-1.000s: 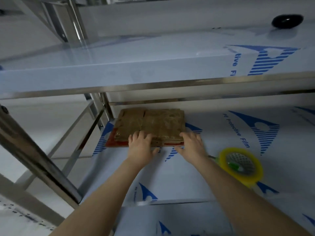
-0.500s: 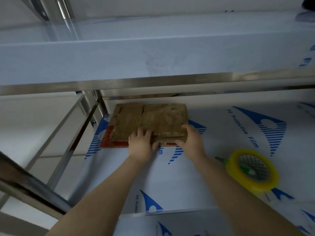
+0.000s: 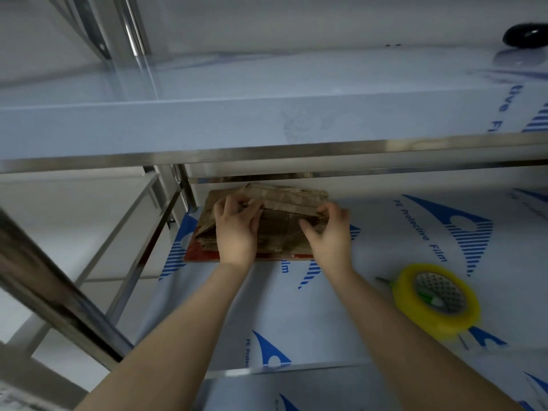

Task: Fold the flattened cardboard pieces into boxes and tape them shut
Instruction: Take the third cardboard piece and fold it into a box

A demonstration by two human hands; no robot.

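Both the left hand (image 3: 235,232) and right hand (image 3: 329,232) grip the top cardboard piece (image 3: 284,200) at its near edge. Long axis runs left-right, so I'd just pull it nearer.

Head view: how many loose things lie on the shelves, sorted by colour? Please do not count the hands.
Brown: 1 cardboard stack
Red: 1 board under it
Yellow: 1 tape roll
Green: 1 small item inside the roll
Black: 1 round object
Total: 5

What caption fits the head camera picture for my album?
Left hand and right hand grip the top cardboard piece, tilted up off the stack; yellow tape roll lies nearby.
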